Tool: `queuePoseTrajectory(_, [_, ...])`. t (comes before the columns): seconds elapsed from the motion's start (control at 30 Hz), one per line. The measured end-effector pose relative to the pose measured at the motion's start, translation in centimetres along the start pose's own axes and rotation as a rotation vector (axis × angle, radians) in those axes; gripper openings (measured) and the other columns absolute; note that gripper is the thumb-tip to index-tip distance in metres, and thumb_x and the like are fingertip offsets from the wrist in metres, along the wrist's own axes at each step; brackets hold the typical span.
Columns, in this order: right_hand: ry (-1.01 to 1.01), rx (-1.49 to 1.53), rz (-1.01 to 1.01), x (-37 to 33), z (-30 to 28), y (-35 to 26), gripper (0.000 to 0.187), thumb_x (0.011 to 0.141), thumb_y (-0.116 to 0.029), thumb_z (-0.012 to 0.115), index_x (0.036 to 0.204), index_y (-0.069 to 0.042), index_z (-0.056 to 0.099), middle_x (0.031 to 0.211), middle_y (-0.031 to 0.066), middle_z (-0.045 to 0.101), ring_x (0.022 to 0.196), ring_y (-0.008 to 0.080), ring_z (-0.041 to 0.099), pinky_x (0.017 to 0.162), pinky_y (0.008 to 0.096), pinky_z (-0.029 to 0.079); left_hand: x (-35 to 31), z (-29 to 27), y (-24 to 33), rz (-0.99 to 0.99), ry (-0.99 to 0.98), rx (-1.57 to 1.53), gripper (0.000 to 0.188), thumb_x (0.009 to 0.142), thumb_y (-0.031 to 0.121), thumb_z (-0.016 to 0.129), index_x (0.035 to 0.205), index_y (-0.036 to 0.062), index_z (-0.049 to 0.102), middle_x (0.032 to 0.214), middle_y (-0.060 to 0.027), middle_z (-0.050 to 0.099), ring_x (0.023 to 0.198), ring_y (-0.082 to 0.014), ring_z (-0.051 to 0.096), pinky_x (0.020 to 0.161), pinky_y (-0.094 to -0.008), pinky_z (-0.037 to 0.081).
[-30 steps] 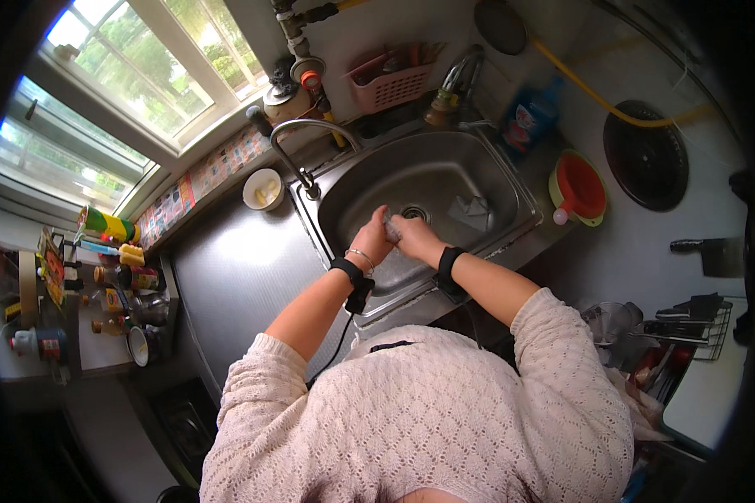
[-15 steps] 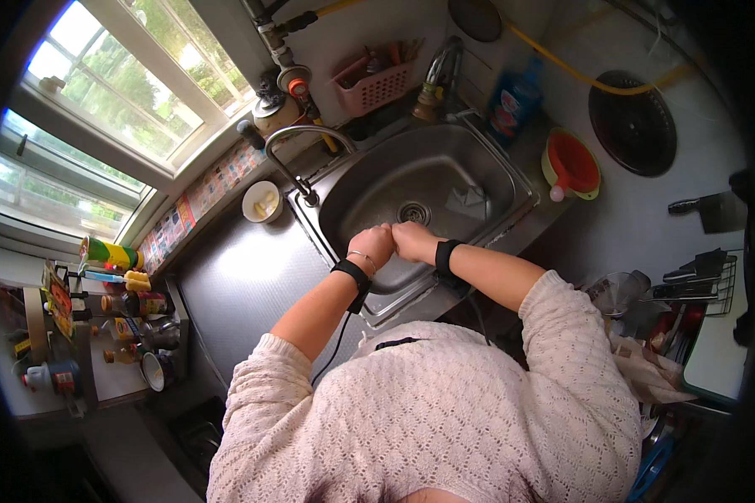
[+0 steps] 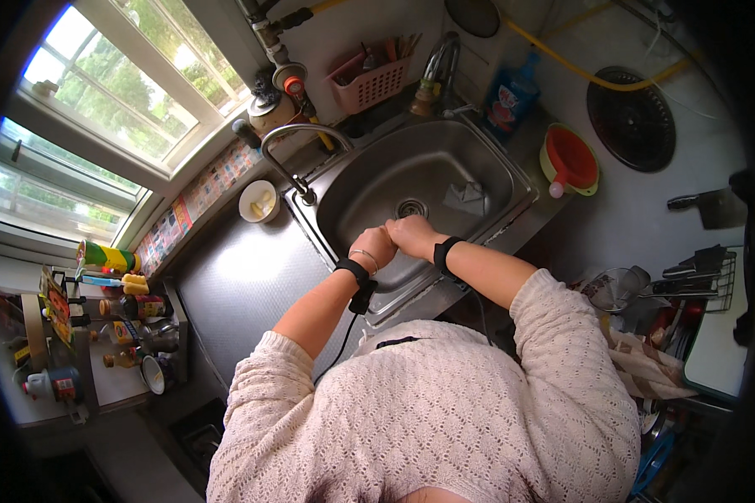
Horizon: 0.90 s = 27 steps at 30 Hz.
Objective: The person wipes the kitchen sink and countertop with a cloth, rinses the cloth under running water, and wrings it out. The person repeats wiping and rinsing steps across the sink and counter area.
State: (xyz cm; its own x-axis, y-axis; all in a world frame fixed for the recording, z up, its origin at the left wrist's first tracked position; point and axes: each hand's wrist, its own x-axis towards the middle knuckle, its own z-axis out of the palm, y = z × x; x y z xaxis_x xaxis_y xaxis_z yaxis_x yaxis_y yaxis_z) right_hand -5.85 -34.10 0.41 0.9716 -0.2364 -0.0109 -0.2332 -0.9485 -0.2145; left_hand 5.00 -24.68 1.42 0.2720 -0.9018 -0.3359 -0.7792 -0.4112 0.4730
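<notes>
Over the near part of a steel sink point(image 3: 369, 180), my left hand point(image 3: 376, 245) and my right hand point(image 3: 413, 235) are held close together, their knuckles touching. Both are closed, and whatever lies between their fingers is hidden from above. Just beyond the right hand is the drain point(image 3: 411, 210). A crumpled grey cloth or plastic piece point(image 3: 464, 199) rests on the sink floor to the right. The curved faucet point(image 3: 306, 134) stands at the sink's left corner. Nearby on the left counter, a white bowl point(image 3: 247, 211) holds pale yellowish pieces.
Red and green colanders point(image 3: 591, 172) and a blue detergent bottle point(image 3: 512, 96) stand right of the sink. Behind it sits a pink basket point(image 3: 369, 88) of utensils. Bottles and jars point(image 3: 134, 306) crowd a shelf at left. A cleaver point(image 3: 717, 208) hangs on the right.
My hands stay together over the sink with only a slight shift; the right hand has turned a little. The whole view has moved slightly.
</notes>
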Motion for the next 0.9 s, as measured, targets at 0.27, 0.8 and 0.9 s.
queuePoseTrajectory(0.27, [0.135,-0.053,-0.114,0.9,0.5,1.2,0.007,0.078,-0.013,0.058,0.082,-0.007,0.060,0.070,0.0124,0.067,0.064,0.0290,0.068,0.053,0.0402,0.052,1.2,0.7,-1.0,0.102,0.057,-0.059,0.023,0.080,0.022,0.060,0.088,0.0010,0.065,0.086,-0.0239,0.066,0.086,-0.0404,0.064,0.078,-0.0436,0.052])
queuePoseTrajectory(0.8, [0.214,0.090,-0.035,1.3,-0.1,2.3,0.014,0.077,-0.013,0.062,0.089,-0.007,0.057,0.087,0.0126,0.066,0.080,0.0295,0.067,0.068,0.0392,0.053,1.0,-0.8,-1.5,0.068,-0.060,-0.473,0.035,0.082,0.029,0.069,0.102,0.0016,0.061,0.076,-0.0111,0.065,0.066,-0.0242,0.065,0.066,-0.0343,0.053])
queuePoseTrajectory(0.9, [0.184,0.403,0.064,0.8,-3.3,1.6,0.035,0.076,-0.009,0.067,0.108,-0.005,0.055,0.107,0.0160,0.062,0.100,0.0318,0.062,0.084,0.0383,0.050,0.2,-2.3,-2.4,-0.014,-0.101,-0.939,0.046,0.088,0.033,0.069,0.119,0.0026,0.054,0.080,-0.0029,0.061,0.066,-0.0121,0.061,0.065,-0.0270,0.053])
